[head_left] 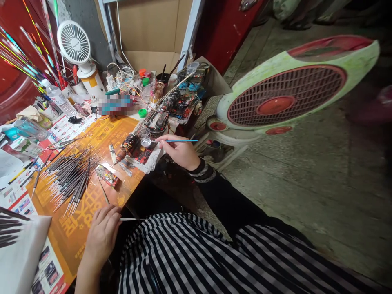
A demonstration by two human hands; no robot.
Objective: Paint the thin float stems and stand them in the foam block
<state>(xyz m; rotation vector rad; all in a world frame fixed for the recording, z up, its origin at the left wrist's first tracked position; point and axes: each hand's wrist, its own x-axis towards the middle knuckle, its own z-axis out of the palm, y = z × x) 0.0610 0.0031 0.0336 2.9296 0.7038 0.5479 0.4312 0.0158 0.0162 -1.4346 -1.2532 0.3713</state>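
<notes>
My right hand [180,152] is closed in a pinch round a thin paintbrush with a blue handle [183,141]. The brush's tip end is beside a small clear cup [146,142] with whitish contents. At the table's front edge, my left hand [103,228] has its fingers curled round a slender stick [128,219], whose pale end sticks out to the right. Another thin dark stick [103,188] lies on the table, one end near my left fingers. Beyond it is a paint-spattered block [107,176]. A heap of slim dark sticks with fine pointed tips [72,175] spreads over the orange sheet [122,130].
Paint-stained jars and tins [156,120] crowd the table's right side. A small white fan [74,43] stands at the back, near colourful thin rods [27,61]. A white foam block [27,245] holds dark sticks at lower left. A large floor fan [284,102] stands right.
</notes>
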